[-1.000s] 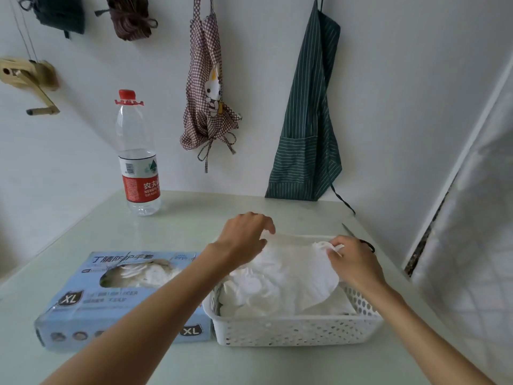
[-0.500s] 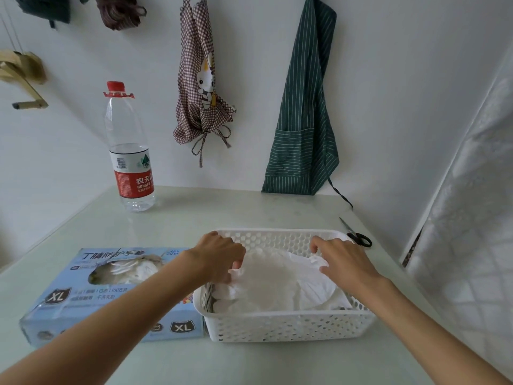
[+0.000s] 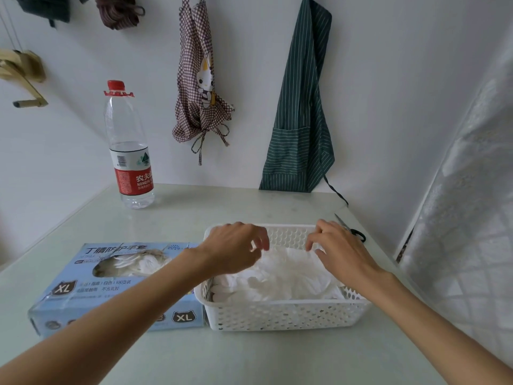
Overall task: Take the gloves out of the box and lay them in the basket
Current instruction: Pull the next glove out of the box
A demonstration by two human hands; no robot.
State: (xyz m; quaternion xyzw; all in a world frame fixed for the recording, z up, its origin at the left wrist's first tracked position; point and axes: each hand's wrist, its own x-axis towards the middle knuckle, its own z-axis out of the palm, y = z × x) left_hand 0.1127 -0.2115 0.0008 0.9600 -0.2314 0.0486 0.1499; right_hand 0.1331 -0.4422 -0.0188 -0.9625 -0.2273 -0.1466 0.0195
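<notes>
1. Your left hand [image 3: 234, 250] hovers over the left half of the basket [image 3: 283, 315], fingers loosely curled and hanging down, gripping nothing. Half a second ago it was pressed down into the pile; now it's lifted off.
2. Your right hand [image 3: 340, 250] is over the right half, fingers bent downward with the tips right at the top of the gloves [image 3: 280, 276]. Can't tell whether it's pinching a fold or just touching it. Compared with the previous frame it sits a bit higher too, less flat on the pile.
3. The gloves are a crumpled white heap lying inside the basket, directly beneath and between both hands. Thin, soft-looking, wrinkly material, lots of folds.
4. The basket is white plastic, rectangular, walls full of small round holes, standing on the table [image 3: 249, 357].
5. The box [image 3: 116, 287] lies flat just left of the basket, touching or nearly touching it, under your left forearm. Light blue cardboard, "XL" badges, an oval opening on top with more white gloves showing.
6. Further out: a clear plastic bottle [image 3: 129, 151] with red cap and red label stands at the back left, scissors [image 3: 351, 229] lie behind your right hand, and a checked apron [image 3: 198, 87] and a green striped apron [image 3: 301, 120] hang on the wall.
</notes>
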